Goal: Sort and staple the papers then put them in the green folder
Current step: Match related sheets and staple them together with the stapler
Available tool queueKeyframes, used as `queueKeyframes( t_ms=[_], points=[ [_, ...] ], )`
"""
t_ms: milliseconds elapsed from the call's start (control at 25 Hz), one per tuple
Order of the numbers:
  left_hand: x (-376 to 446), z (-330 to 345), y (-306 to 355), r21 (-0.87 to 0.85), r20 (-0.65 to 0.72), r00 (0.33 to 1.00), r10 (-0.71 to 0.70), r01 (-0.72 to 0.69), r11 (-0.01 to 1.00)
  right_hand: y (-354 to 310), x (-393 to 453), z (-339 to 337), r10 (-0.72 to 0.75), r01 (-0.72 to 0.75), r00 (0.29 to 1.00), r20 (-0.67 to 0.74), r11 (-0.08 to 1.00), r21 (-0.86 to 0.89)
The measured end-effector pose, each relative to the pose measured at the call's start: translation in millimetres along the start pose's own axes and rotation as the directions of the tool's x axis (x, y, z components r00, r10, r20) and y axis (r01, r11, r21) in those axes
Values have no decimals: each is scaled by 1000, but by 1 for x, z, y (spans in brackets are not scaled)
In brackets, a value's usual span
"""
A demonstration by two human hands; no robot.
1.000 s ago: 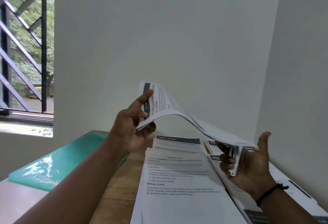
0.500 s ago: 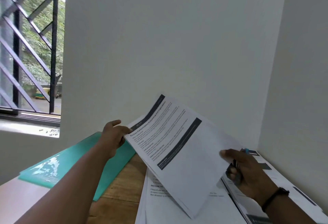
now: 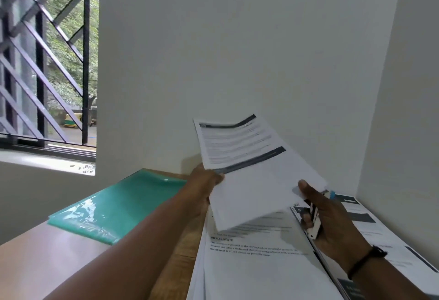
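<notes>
The left hand [image 3: 206, 182] pinches the left edge of a printed paper set [image 3: 251, 171], held tilted above the paper stacks [image 3: 256, 271] on the counter [image 3: 180, 261]. The right hand [image 3: 332, 219] has its thumb on the set's right edge, while its curled fingers grip a white stapler [image 3: 314, 222]. The green folder [image 3: 118, 204] lies flat to the left, apart from both hands.

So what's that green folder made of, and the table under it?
The green folder looks like glossy plastic: it is a bit see-through and throws bright white glints from the window light. The table seems to be wood with a smooth finish, going by its warm brown grain, though it could be a wood-look laminate.
</notes>
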State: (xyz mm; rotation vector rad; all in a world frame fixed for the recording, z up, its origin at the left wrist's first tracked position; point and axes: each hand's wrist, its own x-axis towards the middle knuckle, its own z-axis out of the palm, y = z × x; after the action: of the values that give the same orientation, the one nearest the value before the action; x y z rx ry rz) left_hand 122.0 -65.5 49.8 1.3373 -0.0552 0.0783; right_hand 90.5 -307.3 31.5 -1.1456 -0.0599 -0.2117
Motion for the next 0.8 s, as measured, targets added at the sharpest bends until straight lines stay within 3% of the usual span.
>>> queueKeyframes(
  t_ms=[160,280,400,520,600,720,800],
  points=[
    [-3,-78,49,-18,-65,997,-42,41,999,-5,-1,-7,-43,49,998,34,981,-187],
    [-23,-151,64,269,-143,982,-127,162,949,-8,-2,-11,-64,65,998,16,922,-382],
    [-4,-266,46,489,-272,941,-201,315,813,-2,-1,-12,-89,117,993,77,825,-553],
    [55,-385,12,583,-322,910,-261,408,702,6,-4,-11,-74,164,985,155,679,-715],
    [28,-353,21,595,-402,848,-346,529,605,11,-9,-8,-17,203,972,234,559,-804],
    [-43,-243,52,758,-456,869,-192,492,427,18,-13,-2,67,319,934,350,281,-905],
    [-58,-204,62,870,-475,880,-13,472,141,23,-12,-1,117,362,918,379,142,-921]
  ],
)
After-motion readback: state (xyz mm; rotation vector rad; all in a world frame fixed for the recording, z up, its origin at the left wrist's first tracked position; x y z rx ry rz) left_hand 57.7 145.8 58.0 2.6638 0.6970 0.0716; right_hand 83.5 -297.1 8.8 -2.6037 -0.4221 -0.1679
